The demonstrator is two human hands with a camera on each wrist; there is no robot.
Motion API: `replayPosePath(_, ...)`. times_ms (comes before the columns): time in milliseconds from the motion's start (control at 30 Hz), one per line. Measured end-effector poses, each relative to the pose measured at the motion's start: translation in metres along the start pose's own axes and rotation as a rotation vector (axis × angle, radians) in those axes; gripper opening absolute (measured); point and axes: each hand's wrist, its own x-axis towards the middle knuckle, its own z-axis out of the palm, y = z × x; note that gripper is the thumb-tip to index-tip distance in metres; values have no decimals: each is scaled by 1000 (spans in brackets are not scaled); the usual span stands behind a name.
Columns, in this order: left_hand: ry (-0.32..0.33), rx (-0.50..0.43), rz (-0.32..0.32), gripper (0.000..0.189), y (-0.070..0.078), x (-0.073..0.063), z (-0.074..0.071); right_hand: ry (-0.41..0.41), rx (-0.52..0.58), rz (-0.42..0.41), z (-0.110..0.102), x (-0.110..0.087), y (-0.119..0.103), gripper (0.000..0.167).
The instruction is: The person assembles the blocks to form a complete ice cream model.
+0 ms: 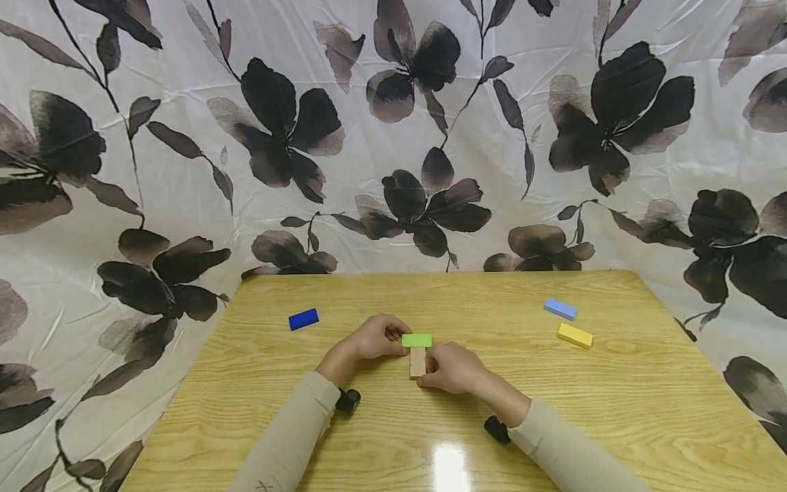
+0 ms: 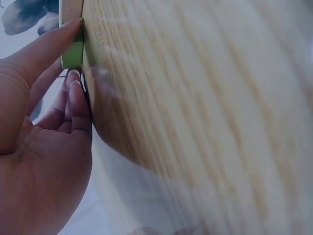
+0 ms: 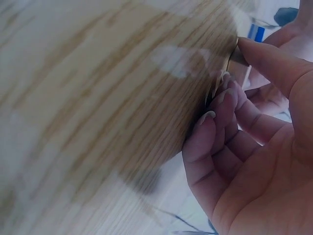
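Note:
A bright green block lies crosswise at the far end of a plain wooden block, the two forming a T on the table. My left hand pinches the green block's left end. In the left wrist view the thumb and a finger sit on either side of the green block. From the right, my right hand holds the wooden block, thumb at its near end. The right wrist view has the wooden block between thumb and fingertips, partly hidden by them.
On the wooden table, a dark blue block lies at the back left. A light blue block and a yellow block lie at the right. A floral curtain hangs behind the table's back edge.

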Motion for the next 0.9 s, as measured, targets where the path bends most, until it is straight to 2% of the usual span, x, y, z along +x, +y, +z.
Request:
replayPosePath(400, -20, -10, 22, 39, -1, -1, -4, -31, 40, -39, -8, -2, 6, 23)
replayPosePath(767, 5, 27, 56, 45, 1, -14, -6, -28, 9, -48, -23, -18, 20, 18)
replayPosePath(900, 13, 26, 44, 50, 1, -23, -10, -9, -19, -58, -31, -25, 29, 17)
